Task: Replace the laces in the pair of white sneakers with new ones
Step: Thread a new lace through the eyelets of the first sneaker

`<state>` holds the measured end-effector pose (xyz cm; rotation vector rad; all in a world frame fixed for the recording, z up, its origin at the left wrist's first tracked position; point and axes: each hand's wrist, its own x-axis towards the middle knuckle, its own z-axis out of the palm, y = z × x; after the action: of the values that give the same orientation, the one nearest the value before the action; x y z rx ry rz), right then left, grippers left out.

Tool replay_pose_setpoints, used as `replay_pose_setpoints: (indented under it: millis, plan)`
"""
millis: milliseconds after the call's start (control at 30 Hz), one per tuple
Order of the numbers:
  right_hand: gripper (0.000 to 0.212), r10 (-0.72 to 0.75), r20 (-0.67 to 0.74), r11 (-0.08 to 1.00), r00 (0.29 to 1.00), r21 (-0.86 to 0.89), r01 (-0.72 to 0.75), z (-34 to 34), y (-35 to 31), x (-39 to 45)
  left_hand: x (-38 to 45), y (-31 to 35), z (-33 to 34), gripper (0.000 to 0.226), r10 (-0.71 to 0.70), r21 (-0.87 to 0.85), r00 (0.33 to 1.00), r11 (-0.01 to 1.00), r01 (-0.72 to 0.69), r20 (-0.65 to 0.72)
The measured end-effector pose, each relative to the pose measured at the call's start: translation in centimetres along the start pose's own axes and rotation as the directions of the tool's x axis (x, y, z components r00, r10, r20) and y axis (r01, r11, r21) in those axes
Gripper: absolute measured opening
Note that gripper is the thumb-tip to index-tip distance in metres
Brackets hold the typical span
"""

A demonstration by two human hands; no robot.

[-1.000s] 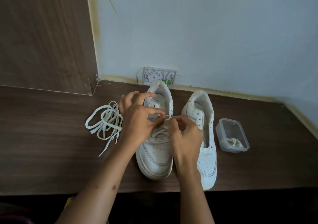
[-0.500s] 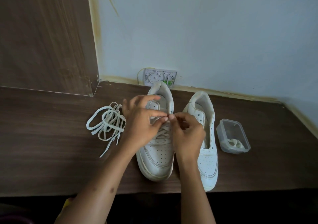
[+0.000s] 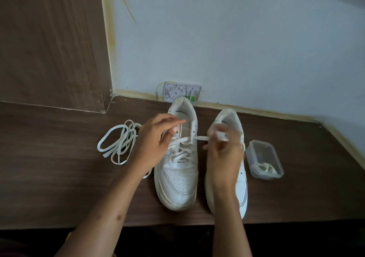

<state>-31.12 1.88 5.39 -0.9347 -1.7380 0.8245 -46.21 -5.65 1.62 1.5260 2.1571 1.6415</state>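
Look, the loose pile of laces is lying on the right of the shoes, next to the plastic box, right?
Not quite. The head view shows the loose pile of laces lying on the left of the shoes, on the far side from the plastic box, which sits to their right.
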Motion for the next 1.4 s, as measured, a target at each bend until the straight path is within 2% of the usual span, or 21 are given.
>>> replay_pose_setpoints:
  millis: [33,67,233,300,333,400,433,467,500,533,600,667,700,767,833,900,967,1033,1100,1200,1400]
  plan:
    - [0.011,0.016,0.14,0.999,0.99,-0.048,-0.009,0.5,0.0,-0.3,0.0,-0.1,0.0,0.03,0.004,-0.002,1.0,1.0,-0.004,0.006]
    - [0.009,0.037,0.214,0.996,0.976,-0.086,-0.019,0.7,0.2,-0.5,0.0,-0.1,0.0,0.031,0.009,-0.001,1.0,1.0,-0.009,0.011]
    - [0.01,0.029,0.144,0.987,0.989,-0.159,-0.006,0.2,0.8,0.3,-0.1,-0.1,-0.2,0.037,0.008,0.0,1.0,1.0,-0.008,0.029]
    - [0.022,0.009,-0.005,0.989,1.0,-0.147,-0.009,-0.3,1.1,0.8,0.0,-0.2,-0.4,0.037,0.005,-0.002,0.999,1.0,-0.005,0.037]
    - [0.029,0.03,-0.143,0.995,0.989,-0.087,-0.042,-0.6,1.2,1.0,-0.1,-0.2,-0.5,0.038,0.002,-0.009,0.999,1.0,-0.002,0.045]
    - [0.032,0.171,-0.426,0.98,0.888,0.169,-0.108,-1.9,1.0,1.5,-0.1,-0.2,-0.7,0.038,-0.005,-0.022,0.998,1.0,0.007,0.063]
    - [0.028,0.254,-0.514,0.948,0.819,0.298,-0.107,-2.7,0.8,1.6,-0.1,-0.2,-0.8,0.038,-0.005,-0.027,0.998,1.0,0.007,0.067]
    - [0.021,0.316,-0.556,0.918,0.769,0.383,-0.101,-3.4,0.6,1.7,-0.1,-0.2,-0.9,0.037,-0.004,-0.031,0.997,0.999,0.006,0.071]
    - [0.012,0.336,-0.568,0.904,0.751,0.418,-0.088,-3.9,0.4,1.7,-0.1,-0.3,-0.9,0.036,-0.006,-0.039,0.997,0.999,0.008,0.074]
    - [0.004,0.326,-0.555,0.904,0.765,0.419,-0.082,-4.1,0.2,1.5,-0.1,-0.4,-1.0,0.034,-0.009,-0.047,0.997,0.999,0.013,0.08]
    - [0.01,0.203,-0.452,0.94,0.868,0.339,-0.044,-3.7,-0.4,1.0,-0.1,-0.4,-0.9,0.031,-0.017,-0.067,0.996,0.997,0.023,0.093]
    - [0.011,0.062,-0.19,0.972,0.98,0.234,-0.016,-2.4,-0.5,0.6,0.0,-0.4,-1.0,0.025,-0.016,-0.078,0.994,0.997,0.025,0.105]
    - [0.011,0.038,-0.033,0.985,0.999,0.172,-0.032,-1.6,-0.3,0.4,0.0,-0.3,-1.0,0.024,-0.016,-0.077,0.994,0.997,0.025,0.11]
    - [0.013,0.044,0.215,0.999,0.976,-0.001,-0.045,-0.2,0.4,0.0,0.0,-0.3,-1.1,0.027,-0.025,-0.069,0.992,0.997,0.034,0.123]
    - [0.009,0.019,0.28,0.994,0.96,-0.105,0.011,0.5,0.8,-0.2,0.1,-0.3,-1.2,0.033,-0.032,-0.064,0.99,0.997,0.041,0.134]
    - [0.018,-0.008,0.211,0.992,0.977,-0.121,0.034,0.5,0.9,-0.1,0.1,-0.3,-1.4,0.034,-0.033,-0.055,0.99,0.998,0.041,0.138]
    - [0.032,0.012,0.018,0.992,1.0,-0.123,-0.01,-0.1,0.7,0.3,0.1,-0.2,-1.6,0.033,-0.032,-0.043,0.99,0.998,0.039,0.14]
    - [0.02,0.055,-0.245,0.996,0.968,-0.057,-0.071,-1.3,1.1,0.9,0.2,0.0,-1.7,0.031,-0.032,-0.034,0.988,0.999,0.038,0.149]
    - [0.001,0.138,-0.379,0.99,0.915,0.035,-0.134,-2.3,1.4,1.3,0.1,0.1,-1.8,0.027,-0.017,-0.016,0.989,1.0,0.019,0.15]
    - [0.008,0.185,-0.371,0.983,0.91,0.051,-0.179,-2.6,1.7,1.3,0.1,0.2,-1.8,0.026,-0.021,0.003,0.989,1.0,0.02,0.147]
    - [0.005,0.212,-0.317,0.977,0.924,0.081,-0.197,-3.1,1.5,1.2,-0.1,0.5,-2.7,0.036,-0.11,-0.133,0.977,0.982,0.135,0.184]
